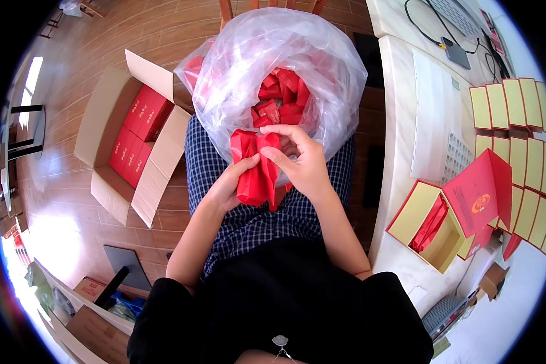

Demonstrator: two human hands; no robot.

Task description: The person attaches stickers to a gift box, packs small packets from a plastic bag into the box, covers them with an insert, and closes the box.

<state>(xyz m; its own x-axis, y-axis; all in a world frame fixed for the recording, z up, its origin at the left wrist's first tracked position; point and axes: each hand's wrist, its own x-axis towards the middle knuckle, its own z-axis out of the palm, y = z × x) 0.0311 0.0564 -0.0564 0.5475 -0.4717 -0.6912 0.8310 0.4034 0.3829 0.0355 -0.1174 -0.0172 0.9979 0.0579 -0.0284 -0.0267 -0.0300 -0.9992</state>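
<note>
The left hand [229, 182] clasps a glossy, creased red packet [250, 179], its side pinched by the right hand [300, 161], above checked cloth trousers [267, 227], before 1 crinkled, translucent plastic bag [230, 67]. On the smooth, pale tabletop [397, 103], 1 rigid, yellow-lined box [408, 212] stands open.

Marbled tabletop [397, 91]: on it I see an open red box [467, 203], rows of yellow-and-red boxes [519, 161], a translucent sheet [431, 109], a dark device [457, 53].
Wooden floor [133, 30]: an open cardboard carton [106, 115] at left; my view can't confirm direct contact.
</note>
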